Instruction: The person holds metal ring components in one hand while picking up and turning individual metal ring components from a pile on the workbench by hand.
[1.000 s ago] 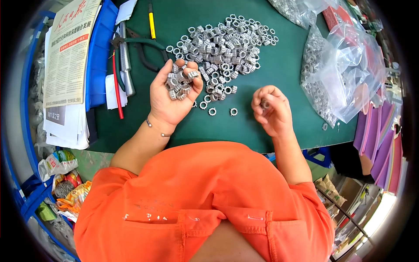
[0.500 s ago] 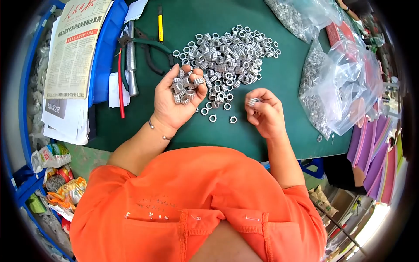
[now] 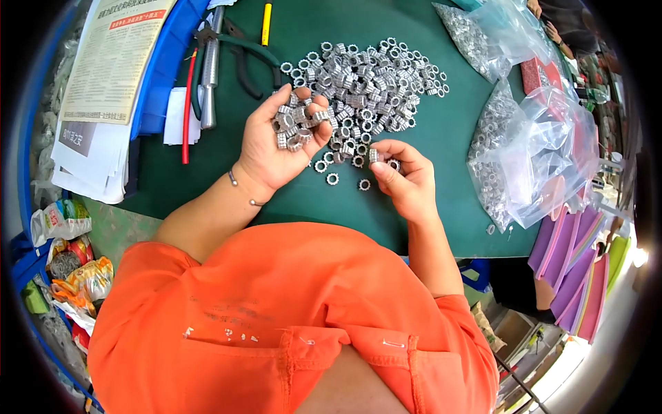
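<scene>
My left hand (image 3: 279, 141) is palm up with its fingers curled round several small grey toothed metal rings (image 3: 295, 123). To its right, my right hand (image 3: 407, 176) pinches one ring (image 3: 374, 156) between thumb and index finger, and another ring (image 3: 394, 164) shows against its curled fingers. A large heap of the same rings (image 3: 365, 83) lies on the green table (image 3: 276, 214) just beyond both hands. Two loose rings (image 3: 332, 179) (image 3: 364, 184) lie flat at the near side of the heap, between my hands.
Pliers (image 3: 245, 55), a red stick (image 3: 187, 110) and a yellow marker (image 3: 266, 24) lie at the left, beside a blue bin (image 3: 162, 69) with newspaper (image 3: 121, 62). Clear bags of rings (image 3: 493, 152) are at the right. Another person's hand (image 3: 554, 32) shows at the top right.
My right hand has moved left, towards my left hand, and a ring now shows at its fingertips. My left hand keeps its handful of rings. The whole view has shifted.
</scene>
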`<state>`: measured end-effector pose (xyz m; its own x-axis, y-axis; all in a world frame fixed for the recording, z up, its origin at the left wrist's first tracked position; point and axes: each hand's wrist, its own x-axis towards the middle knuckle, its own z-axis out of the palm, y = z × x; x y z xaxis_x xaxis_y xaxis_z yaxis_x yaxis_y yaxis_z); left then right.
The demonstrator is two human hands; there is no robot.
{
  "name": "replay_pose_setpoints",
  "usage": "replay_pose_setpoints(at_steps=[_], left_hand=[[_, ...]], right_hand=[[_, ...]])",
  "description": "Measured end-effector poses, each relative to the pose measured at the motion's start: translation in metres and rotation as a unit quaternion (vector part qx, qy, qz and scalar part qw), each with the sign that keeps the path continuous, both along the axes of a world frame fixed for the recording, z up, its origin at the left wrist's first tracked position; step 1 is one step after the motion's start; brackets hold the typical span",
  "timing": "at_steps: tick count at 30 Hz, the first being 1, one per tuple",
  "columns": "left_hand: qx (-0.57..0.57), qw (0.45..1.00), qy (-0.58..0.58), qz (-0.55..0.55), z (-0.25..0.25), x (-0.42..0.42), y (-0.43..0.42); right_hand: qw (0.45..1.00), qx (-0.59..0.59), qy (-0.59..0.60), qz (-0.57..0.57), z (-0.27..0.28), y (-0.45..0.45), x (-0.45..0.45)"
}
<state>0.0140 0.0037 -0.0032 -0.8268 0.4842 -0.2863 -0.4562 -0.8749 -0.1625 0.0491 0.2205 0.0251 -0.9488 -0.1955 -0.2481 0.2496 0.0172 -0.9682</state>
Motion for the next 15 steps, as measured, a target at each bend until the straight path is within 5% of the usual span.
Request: replay_pose_setpoints(at_steps=[3, 7, 9, 11, 12, 13, 15], left_hand=[[-0.001, 1.0, -0.006, -0.001, -0.001, 0.0, -0.001], [0.005, 1.0, -0.003, 0.002, 0.001, 0.0, -0.001], [0.01, 1.0, -0.004, -0.004, 0.001, 0.0, 0.0], [0.002, 1.0, -0.008, -0.001, 0.0, 0.0, 0.0], [0.008, 1.0, -0.006, 0.0, 0.002, 0.0, 0.0], [0.014, 1.0, -0.002, 0.001, 0.004, 0.0, 0.0], [0.01, 1.0, -0.013, 0.001, 0.005, 0.0, 0.001]], right_hand=[[0.988, -0.133, -0.08, 0.01, 0.001, 0.009, 0.001], [0.897, -0.428, -0.088, 0.061, -0.01, 0.017, -0.003], [0.914, -0.4, -0.033, 0.065, -0.007, 0.018, -0.007], [0.989, -0.131, -0.065, 0.035, -0.001, 0.024, -0.01], [0.994, 0.044, 0.071, 0.063, 0.001, 0.016, -0.013], [0.95, 0.217, 0.205, 0.089, 0.002, 0.006, -0.015], [0.902, 0.324, 0.259, 0.12, 0.002, -0.003, -0.014]])
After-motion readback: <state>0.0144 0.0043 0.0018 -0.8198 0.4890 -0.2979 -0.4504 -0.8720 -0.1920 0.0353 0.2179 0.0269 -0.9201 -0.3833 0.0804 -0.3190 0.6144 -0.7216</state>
